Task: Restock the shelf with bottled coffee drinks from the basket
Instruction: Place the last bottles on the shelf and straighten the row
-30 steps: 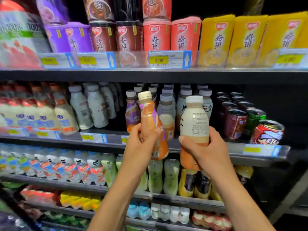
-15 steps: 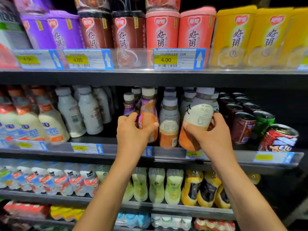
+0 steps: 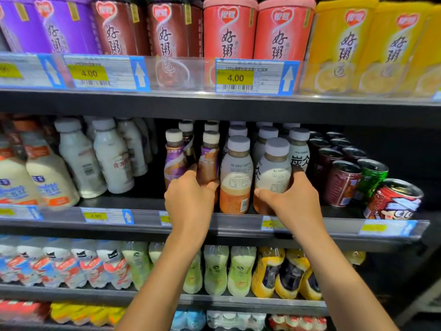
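Our left hand (image 3: 191, 199) grasps a slim bottle (image 3: 210, 163) with a purple and orange wrap. The thumb lies against its right side and the fingers curl round its left, low on the body. This bottle is upright in the middle shelf (image 3: 238, 223), just right of a purple bottle (image 3: 174, 163) of the same shape and touching or nearly touching it. The hand hides its base, so we cannot tell whether it stands on the shelf. Our right hand (image 3: 296, 201) grips a wider bottle (image 3: 274, 173) with a white label and grey cap. The thumb lies across the front of its lower part and the fingers wrap round its right side. That bottle is upright at the front of the same shelf, its orange bottom level with the shelf lip. It sits just beside a matching bottle (image 3: 236, 177), which stands between our two hands. More grey-capped bottles stand in rows behind these. To the right are dark cans (image 3: 343, 185), a green can (image 3: 372, 177), and a red can (image 3: 393, 199) leaning forward at the front edge. To the left stand white milk bottles (image 3: 112, 161), well apart from our hands. On the shelf above are tall cups (image 3: 229, 32) in purple, brown, red and yellow, with a price tag (image 3: 255, 76) reading 4.00 below them. The shelf below holds pale green bottles (image 3: 238, 271) and yellow ones (image 3: 267, 273).
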Available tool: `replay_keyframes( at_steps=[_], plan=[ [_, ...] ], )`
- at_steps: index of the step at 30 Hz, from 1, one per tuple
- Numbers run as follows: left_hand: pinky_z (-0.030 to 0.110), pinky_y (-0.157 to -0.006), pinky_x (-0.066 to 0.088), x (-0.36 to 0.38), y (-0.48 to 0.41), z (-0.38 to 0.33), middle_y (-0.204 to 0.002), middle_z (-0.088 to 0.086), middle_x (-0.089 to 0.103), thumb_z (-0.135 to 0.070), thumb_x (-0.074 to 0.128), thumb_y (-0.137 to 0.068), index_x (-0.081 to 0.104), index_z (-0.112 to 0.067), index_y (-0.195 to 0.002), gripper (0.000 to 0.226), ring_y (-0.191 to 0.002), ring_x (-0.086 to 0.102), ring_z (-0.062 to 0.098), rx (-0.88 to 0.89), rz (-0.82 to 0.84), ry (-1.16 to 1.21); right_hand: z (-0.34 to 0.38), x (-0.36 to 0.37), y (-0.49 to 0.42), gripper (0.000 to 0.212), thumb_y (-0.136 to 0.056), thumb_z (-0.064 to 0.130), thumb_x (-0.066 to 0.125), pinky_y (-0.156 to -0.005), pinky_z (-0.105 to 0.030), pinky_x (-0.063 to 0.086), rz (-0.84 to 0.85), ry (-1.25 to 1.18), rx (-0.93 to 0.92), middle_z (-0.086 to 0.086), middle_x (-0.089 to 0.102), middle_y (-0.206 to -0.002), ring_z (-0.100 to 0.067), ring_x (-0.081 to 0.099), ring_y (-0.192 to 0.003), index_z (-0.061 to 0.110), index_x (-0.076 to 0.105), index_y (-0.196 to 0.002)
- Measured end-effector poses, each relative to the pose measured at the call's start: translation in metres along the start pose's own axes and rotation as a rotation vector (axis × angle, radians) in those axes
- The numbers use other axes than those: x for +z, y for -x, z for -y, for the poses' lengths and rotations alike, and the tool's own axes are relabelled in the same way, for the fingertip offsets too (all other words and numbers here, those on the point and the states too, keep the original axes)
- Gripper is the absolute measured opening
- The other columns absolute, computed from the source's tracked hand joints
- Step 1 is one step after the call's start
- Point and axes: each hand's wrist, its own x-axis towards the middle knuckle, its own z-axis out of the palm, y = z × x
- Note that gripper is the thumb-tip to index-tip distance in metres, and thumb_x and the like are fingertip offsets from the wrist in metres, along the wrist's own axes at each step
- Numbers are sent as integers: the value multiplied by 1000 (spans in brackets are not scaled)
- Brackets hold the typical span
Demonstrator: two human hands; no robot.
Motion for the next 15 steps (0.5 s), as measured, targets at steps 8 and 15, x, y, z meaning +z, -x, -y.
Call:
replay_keyframes(
  at_steps=[8, 15],
  plan=[
    [39, -81, 39, 7, 1, -3, -109, 14, 54, -29, 72, -85, 62, -3, -103, 33, -98, 56, 38, 17, -32, -84, 0, 4, -6, 66, -70, 50, 83, -80, -29, 39, 11, 150, -3, -10, 54, -115, -27, 52, -110, 8, 56, -113],
    [38, -66, 40, 10, 1, -5, -89, 14, 65, -29, 69, -85, 57, -5, -87, 27, -89, 59, 38, 41, -41, -199, -2, 4, -5, 68, -70, 50, 83, -84, -31, 42, 10, 142, -8, -9, 55, -118, -27, 52, -113, 10, 54, -116]
  ],
)
